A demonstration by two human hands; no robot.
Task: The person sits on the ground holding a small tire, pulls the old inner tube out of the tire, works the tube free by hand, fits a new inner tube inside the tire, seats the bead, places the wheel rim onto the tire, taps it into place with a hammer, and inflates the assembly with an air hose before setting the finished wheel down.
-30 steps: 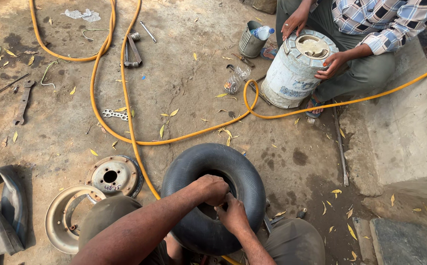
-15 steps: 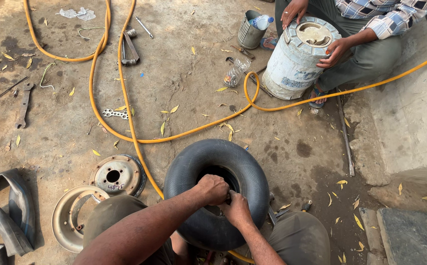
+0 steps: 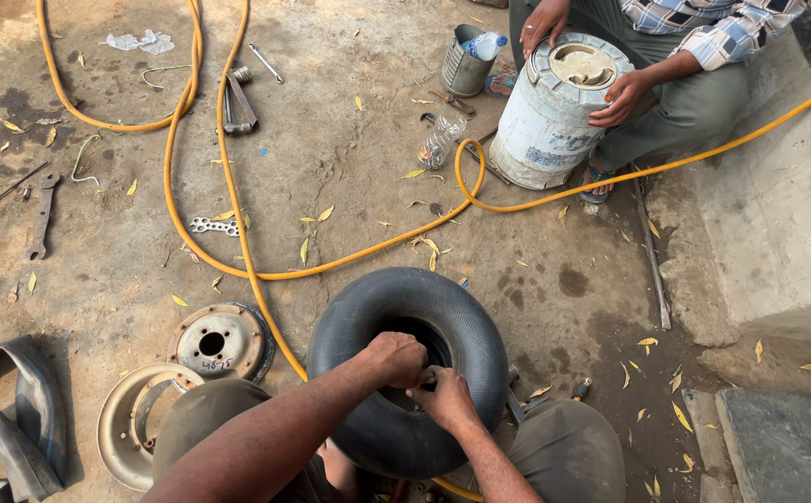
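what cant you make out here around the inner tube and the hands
- Head view: what the left hand and right hand work on at the black inner tube is hidden by the fingers.
- The tube's near side is covered by the forearms.
- The yellow hose runs off the top edge.

Inflated black inner tube (image 3: 466,326), flat on ground

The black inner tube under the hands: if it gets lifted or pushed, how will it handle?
The inner tube looks inflated and rounded, so probably springy and light. Lying flat on the ground, it likely slides, not rolls. Both hands, left hand and right hand, grip its centre.
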